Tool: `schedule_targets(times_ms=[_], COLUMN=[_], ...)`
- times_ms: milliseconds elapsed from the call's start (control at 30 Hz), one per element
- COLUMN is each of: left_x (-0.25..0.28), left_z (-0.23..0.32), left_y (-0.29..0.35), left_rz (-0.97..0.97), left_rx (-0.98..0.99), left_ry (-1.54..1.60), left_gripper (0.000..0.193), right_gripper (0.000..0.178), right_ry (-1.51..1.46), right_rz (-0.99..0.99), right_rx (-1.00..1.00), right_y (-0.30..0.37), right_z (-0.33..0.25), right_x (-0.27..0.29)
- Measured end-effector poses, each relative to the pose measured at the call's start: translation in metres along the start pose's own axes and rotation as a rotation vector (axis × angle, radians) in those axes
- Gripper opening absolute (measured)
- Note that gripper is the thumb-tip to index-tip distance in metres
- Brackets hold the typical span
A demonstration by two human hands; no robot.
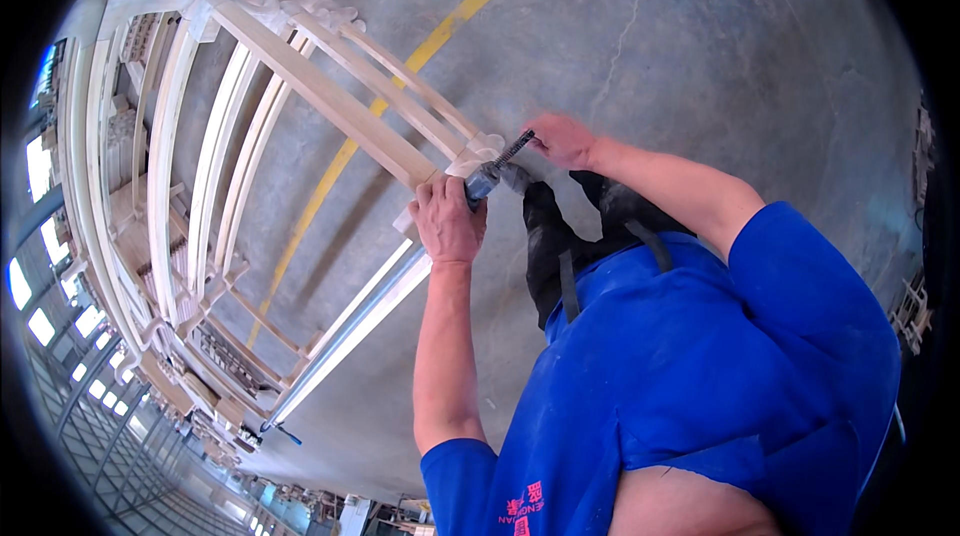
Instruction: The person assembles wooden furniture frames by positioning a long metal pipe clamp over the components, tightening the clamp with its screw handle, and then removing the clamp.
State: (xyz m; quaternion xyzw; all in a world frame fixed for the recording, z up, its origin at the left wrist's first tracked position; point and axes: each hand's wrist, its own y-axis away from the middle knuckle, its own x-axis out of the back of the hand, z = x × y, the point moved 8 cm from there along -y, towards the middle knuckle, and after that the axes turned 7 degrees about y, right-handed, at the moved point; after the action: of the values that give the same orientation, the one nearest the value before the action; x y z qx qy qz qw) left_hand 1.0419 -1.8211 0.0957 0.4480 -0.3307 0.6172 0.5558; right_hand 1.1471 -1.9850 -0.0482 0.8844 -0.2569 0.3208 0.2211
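A long bar clamp runs along a pale wooden frame (330,101), its grey-blue bar (345,341) slanting down to the lower left. The clamp's head (481,183) sits at the frame's near corner, with a dark threaded screw (514,149) sticking out toward the right. My left hand (450,219) is closed over the clamp's head and the wood end beside it. At the outer end of the screw, my right hand (562,141) has its fingers closed; the part it grips is mostly hidden.
More pale wooden frames with curved rails (165,176) stand at the left. A yellow line (440,36) crosses the grey concrete floor (720,46). My shoe (515,178) is close below the screw. Stacked wood pieces lie at the far left and right edge.
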Motion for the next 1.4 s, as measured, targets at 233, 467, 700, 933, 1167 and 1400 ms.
schedule_targets(times_ms=[233, 467, 700, 933, 1167, 1400], left_x=[-0.001, -0.001, 0.004, 0.005, 0.004, 0.001], left_z=[0.003, 0.000, -0.001, -0.003, -0.002, -0.004], left_y=[-0.001, 0.003, 0.001, 0.004, 0.001, -0.003], left_rz=[0.024, 0.021, 0.043, 0.048, 0.052, 0.027], left_rx=[-0.010, 0.007, -0.010, 0.001, 0.010, 0.025], left_ry=[-0.009, -0.009, -0.016, 0.012, 0.010, 0.041], left_gripper=[0.038, 0.035, 0.032, 0.035, 0.039, 0.035], right_gripper=[0.039, 0.053, 0.039, 0.027, 0.035, 0.039], right_ry=[-0.204, -0.403, 0.258, 0.156, -0.477, -0.667], right_rz=[-0.142, -0.146, 0.160, -0.044, -0.523, -0.605], right_rx=[-0.462, -0.319, 0.608, 0.725, -0.344, -0.693], right_y=[0.044, 0.045, 0.037, 0.004, -0.056, -0.047], right_z=[-0.026, -0.072, -0.099, -0.081, -0.016, 0.016], right_x=[0.033, 0.067, 0.099, 0.078, 0.031, -0.009])
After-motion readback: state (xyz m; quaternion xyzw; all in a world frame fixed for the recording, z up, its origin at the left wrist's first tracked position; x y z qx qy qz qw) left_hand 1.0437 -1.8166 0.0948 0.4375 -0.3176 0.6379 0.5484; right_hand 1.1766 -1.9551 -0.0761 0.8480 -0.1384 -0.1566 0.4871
